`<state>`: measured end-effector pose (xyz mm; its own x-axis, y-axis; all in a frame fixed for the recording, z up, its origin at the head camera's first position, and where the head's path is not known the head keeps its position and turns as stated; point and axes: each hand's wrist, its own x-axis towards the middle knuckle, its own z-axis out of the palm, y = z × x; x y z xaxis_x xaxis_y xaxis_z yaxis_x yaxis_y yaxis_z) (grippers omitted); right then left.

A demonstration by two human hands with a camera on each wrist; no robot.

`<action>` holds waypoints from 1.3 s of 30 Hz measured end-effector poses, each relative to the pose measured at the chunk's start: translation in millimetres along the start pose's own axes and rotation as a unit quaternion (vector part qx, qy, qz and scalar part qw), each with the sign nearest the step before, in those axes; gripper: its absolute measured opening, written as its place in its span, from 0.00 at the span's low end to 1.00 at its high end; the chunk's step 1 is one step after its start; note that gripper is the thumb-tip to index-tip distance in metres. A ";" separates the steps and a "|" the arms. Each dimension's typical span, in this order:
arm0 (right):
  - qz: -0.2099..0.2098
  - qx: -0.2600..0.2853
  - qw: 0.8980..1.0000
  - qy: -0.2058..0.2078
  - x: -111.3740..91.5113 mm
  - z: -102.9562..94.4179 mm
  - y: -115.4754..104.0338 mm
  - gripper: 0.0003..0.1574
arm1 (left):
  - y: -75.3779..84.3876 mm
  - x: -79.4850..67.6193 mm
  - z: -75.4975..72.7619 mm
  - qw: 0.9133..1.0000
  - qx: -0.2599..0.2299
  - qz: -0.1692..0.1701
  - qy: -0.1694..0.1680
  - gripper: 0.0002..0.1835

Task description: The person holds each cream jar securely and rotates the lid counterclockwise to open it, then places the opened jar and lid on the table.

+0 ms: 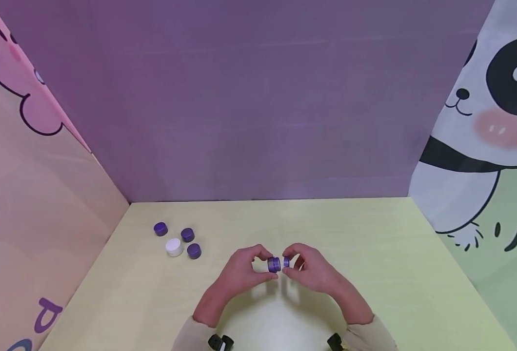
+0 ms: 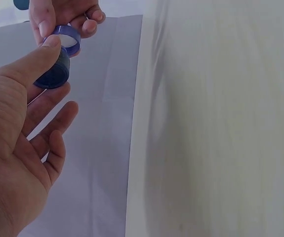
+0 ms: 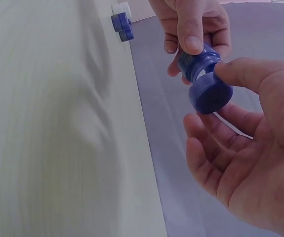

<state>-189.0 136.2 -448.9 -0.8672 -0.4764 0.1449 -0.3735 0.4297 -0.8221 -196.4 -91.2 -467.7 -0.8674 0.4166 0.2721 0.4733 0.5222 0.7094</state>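
Observation:
My left hand [image 1: 246, 267] pinches a small purple jar [image 1: 273, 264] between thumb and fingers, lying on its side above the table. The right hand [image 1: 313, 268] holds a purple screw cap [image 1: 287, 262] by its rim, just to the right of the jar's mouth. Seen from the left wrist, the cap [image 2: 68, 38] shows a white inside, and the jar [image 2: 54, 75] is partly covered by the thumb. In the right wrist view a narrow gap shows between the cap [image 3: 211, 94] and the jar [image 3: 195, 61], their mouths facing each other at a slight tilt.
At the table's left stand three small purple jars or caps [image 1: 188, 235] around a white round one [image 1: 174, 247]. The pale wooden table [image 1: 372, 234] meets a purple back wall [image 1: 258, 122], with printed panels on both sides.

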 end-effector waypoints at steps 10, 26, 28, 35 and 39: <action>0.011 -0.015 1.000 0.011 -2.2 1.1 4.1 0.18 | -1.1 -0.9 -1.0 1.000 -0.009 0.009 0.002 0.17; -0.015 0.034 0.994 0.099 -5.6 0.0 6.7 0.10 | -5.0 -0.5 -4.2 0.998 -0.061 -0.004 -0.005 0.17; -0.020 0.036 0.994 0.105 -5.4 -0.3 7.0 0.11 | -5.8 -0.5 -3.2 0.998 -0.060 -0.005 -0.008 0.17; -0.013 0.024 0.992 0.120 -6.0 -3.3 4.5 0.11 | -8.5 -0.2 -0.9 0.998 -0.063 -0.014 -0.017 0.18; 0.017 0.003 0.991 0.131 -7.5 -7.5 0.2 0.12 | -9.9 0.0 -0.6 0.998 -0.063 -0.008 -0.020 0.17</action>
<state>-185.1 145.5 -446.0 -0.9352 -0.2454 0.2553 -0.3418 0.4375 -0.8317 -201.2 -96.8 -474.3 -0.8671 0.4394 0.2347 0.4334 0.4333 0.7902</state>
